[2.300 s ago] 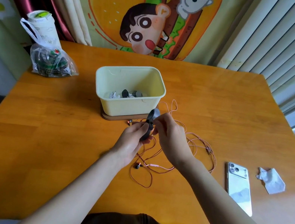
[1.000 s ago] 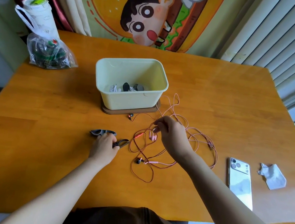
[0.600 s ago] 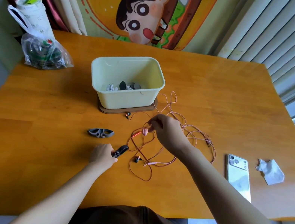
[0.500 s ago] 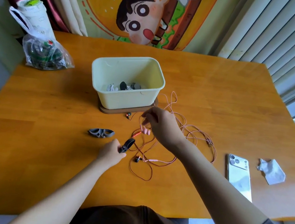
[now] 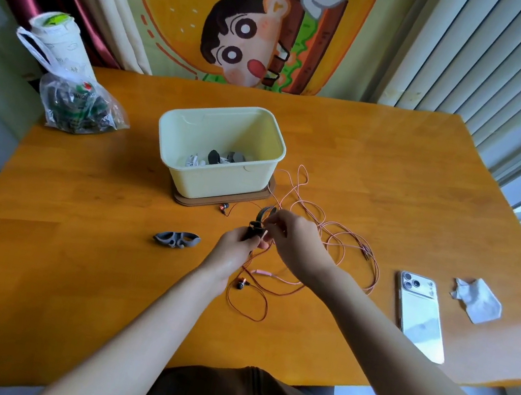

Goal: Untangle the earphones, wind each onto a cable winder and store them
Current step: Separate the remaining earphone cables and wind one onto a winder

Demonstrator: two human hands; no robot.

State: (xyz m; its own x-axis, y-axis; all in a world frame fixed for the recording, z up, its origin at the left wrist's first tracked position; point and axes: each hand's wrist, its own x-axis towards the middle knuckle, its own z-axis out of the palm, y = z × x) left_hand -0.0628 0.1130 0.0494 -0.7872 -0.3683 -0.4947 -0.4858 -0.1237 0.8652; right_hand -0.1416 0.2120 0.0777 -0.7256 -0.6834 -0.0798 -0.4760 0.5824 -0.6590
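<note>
A grey cable winder point(image 5: 176, 239) lies left of your hands. Your left hand point(image 5: 235, 249) grips a black cable winder point(image 5: 260, 222) just before the cream box point(image 5: 220, 180). Your right hand point(image 5: 294, 243) pinches the pink earphone cable point(image 5: 265, 273) against it; the tangle sprawls on the table point(image 5: 71, 233) rightward.

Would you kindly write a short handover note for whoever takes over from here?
Left hand grips the black cable winder; right hand pinches the pink earphones at it.
Grey cable winder lies on the table; orange earphones lie loose, crossing the pink cable.
Done: wound earphones in the cream bin.
Left: wind both sets, store them.
</note>
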